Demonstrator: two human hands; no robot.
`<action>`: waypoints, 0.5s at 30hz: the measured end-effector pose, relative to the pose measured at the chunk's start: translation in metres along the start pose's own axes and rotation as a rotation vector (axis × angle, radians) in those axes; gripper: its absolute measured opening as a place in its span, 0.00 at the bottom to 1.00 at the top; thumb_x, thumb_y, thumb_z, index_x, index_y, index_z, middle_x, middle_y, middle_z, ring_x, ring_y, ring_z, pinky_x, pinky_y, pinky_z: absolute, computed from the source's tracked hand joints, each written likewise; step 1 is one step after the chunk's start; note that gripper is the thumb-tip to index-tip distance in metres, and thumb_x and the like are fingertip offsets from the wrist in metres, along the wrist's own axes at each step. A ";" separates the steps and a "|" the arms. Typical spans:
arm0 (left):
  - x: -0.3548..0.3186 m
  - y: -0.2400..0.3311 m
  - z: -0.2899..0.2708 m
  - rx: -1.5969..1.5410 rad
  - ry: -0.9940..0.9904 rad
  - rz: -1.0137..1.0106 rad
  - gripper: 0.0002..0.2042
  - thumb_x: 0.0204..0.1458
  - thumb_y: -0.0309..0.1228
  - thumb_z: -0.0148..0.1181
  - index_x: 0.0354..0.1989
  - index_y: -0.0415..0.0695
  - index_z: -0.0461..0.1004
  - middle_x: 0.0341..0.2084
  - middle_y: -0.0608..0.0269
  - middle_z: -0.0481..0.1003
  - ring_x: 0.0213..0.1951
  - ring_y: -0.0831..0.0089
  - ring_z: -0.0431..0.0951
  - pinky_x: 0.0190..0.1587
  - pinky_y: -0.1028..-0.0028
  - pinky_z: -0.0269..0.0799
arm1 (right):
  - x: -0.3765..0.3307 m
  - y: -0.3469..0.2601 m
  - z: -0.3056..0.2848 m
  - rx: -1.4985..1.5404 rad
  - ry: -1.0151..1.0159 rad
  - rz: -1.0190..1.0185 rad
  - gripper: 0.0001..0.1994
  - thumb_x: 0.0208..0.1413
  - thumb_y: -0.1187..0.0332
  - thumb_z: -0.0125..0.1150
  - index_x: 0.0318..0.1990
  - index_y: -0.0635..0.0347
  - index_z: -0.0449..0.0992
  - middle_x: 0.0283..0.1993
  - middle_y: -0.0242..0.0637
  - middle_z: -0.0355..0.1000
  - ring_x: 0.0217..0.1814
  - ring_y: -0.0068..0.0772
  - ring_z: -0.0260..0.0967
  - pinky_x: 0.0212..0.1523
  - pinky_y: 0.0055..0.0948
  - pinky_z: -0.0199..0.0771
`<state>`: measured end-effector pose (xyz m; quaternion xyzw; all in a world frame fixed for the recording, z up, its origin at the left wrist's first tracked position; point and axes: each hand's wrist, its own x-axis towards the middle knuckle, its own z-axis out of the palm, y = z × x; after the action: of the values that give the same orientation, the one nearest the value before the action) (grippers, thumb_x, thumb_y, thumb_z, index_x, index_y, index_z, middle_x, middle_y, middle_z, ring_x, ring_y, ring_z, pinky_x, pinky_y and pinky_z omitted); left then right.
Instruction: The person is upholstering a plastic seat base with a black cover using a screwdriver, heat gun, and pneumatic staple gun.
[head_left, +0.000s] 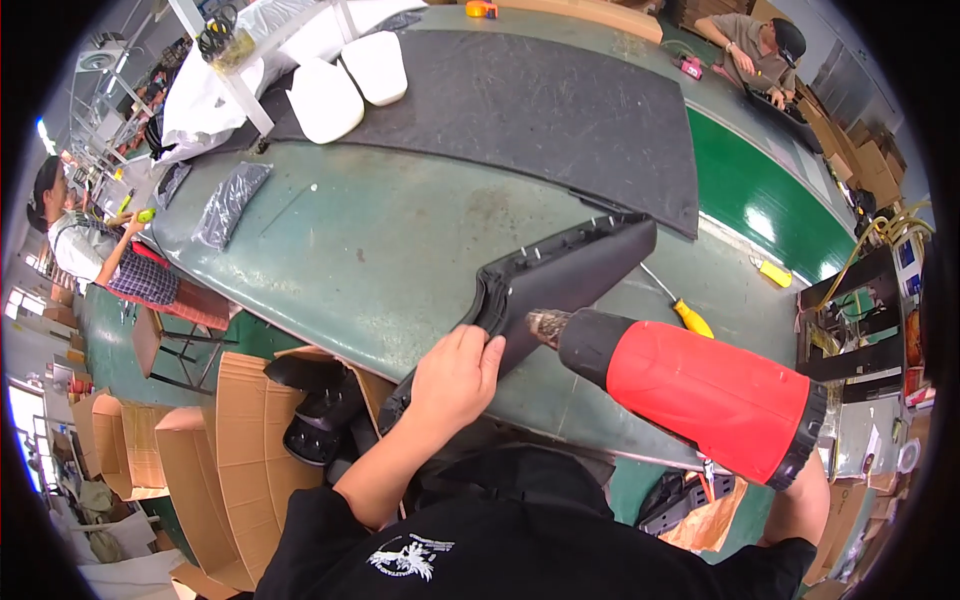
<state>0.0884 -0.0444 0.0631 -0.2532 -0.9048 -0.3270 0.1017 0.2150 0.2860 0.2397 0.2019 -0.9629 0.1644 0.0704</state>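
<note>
My left hand (462,375) is closed over the near edge of a bent black padded panel (575,280), fingers curled round its rim. Light clips or staples dot the panel's folded far edge, and the piece is tilted above the green table. At the right, my right hand (803,482) holds a red and black heat gun (705,390); the gun's body hides most of its fingers. The metal nozzle points left, close to the panel's side and near my left hand. Beyond the gun lies a screwdriver (692,318) with a yellow handle.
A dark grey mat (520,110) covers the table's far part, with two white shell-shaped pieces (345,85) at its left. A plastic-wrapped packet (232,205) lies left, a yellow-handled tool (772,272) right. Cardboard boxes (250,450) stand below left. Co-workers sit far right and left.
</note>
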 end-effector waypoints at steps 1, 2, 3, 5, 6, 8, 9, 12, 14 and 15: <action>0.000 0.000 0.000 0.004 -0.011 -0.018 0.13 0.68 0.38 0.58 0.36 0.40 0.72 0.30 0.48 0.75 0.33 0.44 0.78 0.35 0.51 0.75 | 0.000 -0.001 0.001 0.035 -0.004 0.014 0.16 0.55 0.71 0.73 0.52 0.58 0.85 0.53 0.45 0.82 0.53 0.51 0.81 0.57 0.44 0.78; 0.000 -0.001 0.000 0.006 0.003 -0.017 0.13 0.69 0.38 0.58 0.36 0.39 0.72 0.30 0.48 0.75 0.34 0.43 0.78 0.36 0.51 0.74 | -0.002 -0.003 0.001 0.059 -0.010 0.023 0.16 0.54 0.71 0.73 0.52 0.58 0.84 0.53 0.45 0.82 0.53 0.51 0.81 0.57 0.44 0.78; 0.001 -0.001 0.000 -0.006 0.008 0.011 0.14 0.69 0.38 0.57 0.36 0.39 0.72 0.30 0.47 0.75 0.34 0.43 0.78 0.36 0.50 0.74 | -0.002 -0.003 0.002 0.075 -0.014 0.030 0.17 0.54 0.71 0.73 0.52 0.58 0.84 0.53 0.45 0.82 0.53 0.51 0.81 0.57 0.44 0.78; 0.001 -0.002 0.000 -0.020 0.006 -0.003 0.14 0.69 0.38 0.57 0.36 0.39 0.72 0.30 0.48 0.75 0.35 0.43 0.78 0.37 0.50 0.74 | -0.005 -0.004 0.002 0.101 -0.021 0.044 0.17 0.54 0.71 0.73 0.52 0.59 0.84 0.52 0.45 0.82 0.53 0.51 0.81 0.57 0.44 0.79; 0.002 -0.002 0.000 -0.027 0.001 -0.011 0.14 0.70 0.38 0.56 0.36 0.39 0.72 0.31 0.48 0.75 0.35 0.43 0.78 0.37 0.51 0.74 | -0.006 -0.004 0.002 0.111 -0.021 0.049 0.17 0.54 0.71 0.73 0.52 0.59 0.84 0.52 0.45 0.82 0.53 0.51 0.81 0.57 0.43 0.79; 0.002 -0.002 -0.001 -0.035 -0.012 -0.023 0.14 0.70 0.38 0.56 0.37 0.39 0.73 0.31 0.48 0.76 0.35 0.43 0.78 0.37 0.52 0.74 | -0.008 -0.004 0.003 0.127 -0.024 0.058 0.18 0.54 0.71 0.73 0.52 0.60 0.84 0.52 0.46 0.82 0.53 0.50 0.81 0.57 0.43 0.79; 0.002 -0.001 0.000 -0.028 -0.019 -0.030 0.14 0.70 0.38 0.56 0.37 0.39 0.73 0.31 0.48 0.76 0.35 0.43 0.78 0.37 0.52 0.74 | -0.009 -0.004 0.002 0.135 -0.025 0.061 0.18 0.53 0.71 0.73 0.53 0.60 0.84 0.52 0.46 0.82 0.53 0.50 0.81 0.57 0.43 0.79; 0.002 -0.001 0.001 -0.031 -0.022 -0.041 0.14 0.69 0.38 0.58 0.36 0.39 0.73 0.31 0.48 0.77 0.35 0.44 0.78 0.37 0.52 0.75 | -0.009 -0.004 0.002 0.149 -0.025 0.081 0.18 0.53 0.71 0.74 0.53 0.60 0.83 0.52 0.46 0.82 0.53 0.50 0.81 0.57 0.43 0.79; 0.001 -0.001 0.001 -0.014 -0.006 -0.011 0.13 0.68 0.36 0.59 0.37 0.37 0.73 0.32 0.48 0.77 0.35 0.44 0.79 0.37 0.54 0.74 | -0.011 -0.004 0.002 0.166 -0.025 0.089 0.19 0.53 0.70 0.74 0.53 0.61 0.83 0.52 0.46 0.82 0.53 0.50 0.81 0.57 0.42 0.79; 0.001 -0.001 0.002 0.002 0.002 -0.025 0.13 0.68 0.36 0.59 0.37 0.37 0.73 0.32 0.48 0.77 0.35 0.44 0.79 0.37 0.54 0.74 | -0.012 -0.003 0.003 0.174 -0.025 0.092 0.19 0.53 0.70 0.74 0.53 0.61 0.83 0.52 0.46 0.82 0.53 0.50 0.81 0.57 0.42 0.79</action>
<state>0.0875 -0.0436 0.0616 -0.2416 -0.9080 -0.3277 0.0986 0.2267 0.2863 0.2355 0.1646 -0.9541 0.2480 0.0330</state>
